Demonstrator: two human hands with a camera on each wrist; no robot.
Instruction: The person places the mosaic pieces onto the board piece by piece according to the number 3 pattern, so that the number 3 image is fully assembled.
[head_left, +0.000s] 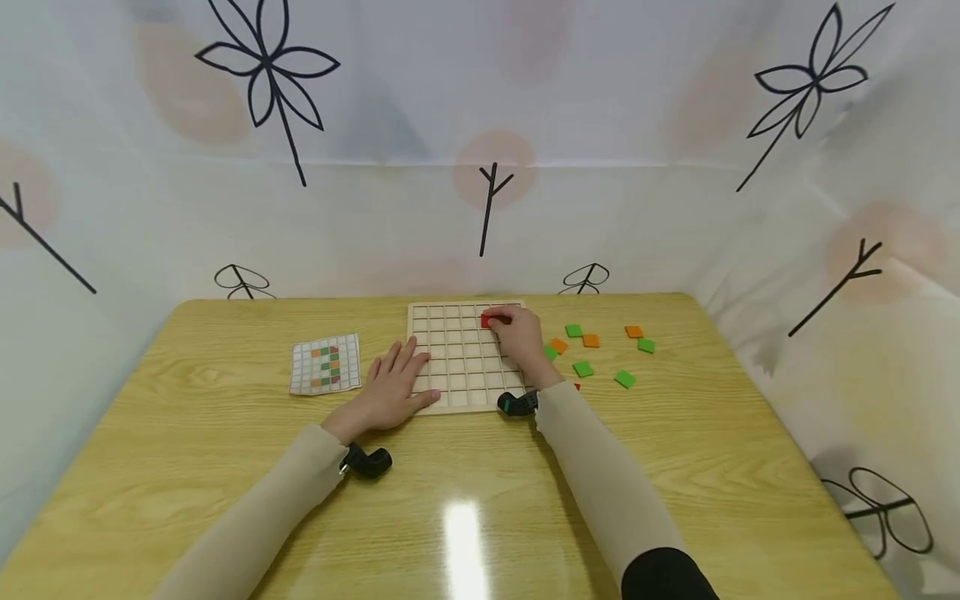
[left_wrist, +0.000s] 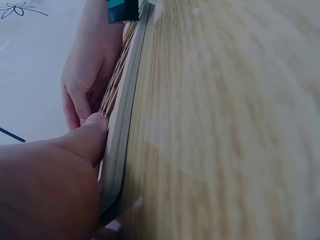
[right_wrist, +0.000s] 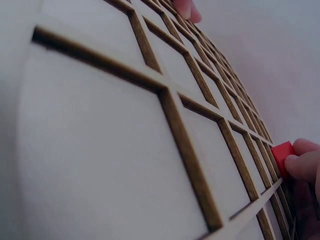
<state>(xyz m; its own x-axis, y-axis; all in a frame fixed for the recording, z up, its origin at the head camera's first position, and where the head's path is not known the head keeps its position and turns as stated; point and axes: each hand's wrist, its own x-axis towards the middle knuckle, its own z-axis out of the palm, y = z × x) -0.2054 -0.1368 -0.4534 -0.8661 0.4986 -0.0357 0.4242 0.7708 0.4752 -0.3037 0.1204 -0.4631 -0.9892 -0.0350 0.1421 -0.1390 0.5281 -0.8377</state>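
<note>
A wooden grid board (head_left: 453, 364) with square cells lies on the table. My right hand (head_left: 519, 337) pinches a red square tile (head_left: 486, 321) between thumb and fingertips, over the board's far right part. Seen from the right wrist, the red tile (right_wrist: 283, 156) stands tilted at the grid's ridges, with the thumb (right_wrist: 302, 165) on its face. My left hand (head_left: 392, 387) rests with spread, straight fingers on the board's left edge. In the left wrist view the left thumb (left_wrist: 90, 135) lies along the board's near rim (left_wrist: 122, 120).
Left of the board lies a pattern card (head_left: 325, 364) with green, orange and red squares on a grid. Right of it, several loose tiles are scattered, among them a green tile (head_left: 625, 379) and an orange tile (head_left: 633, 332). A patterned cloth (head_left: 420, 225) hangs behind the table.
</note>
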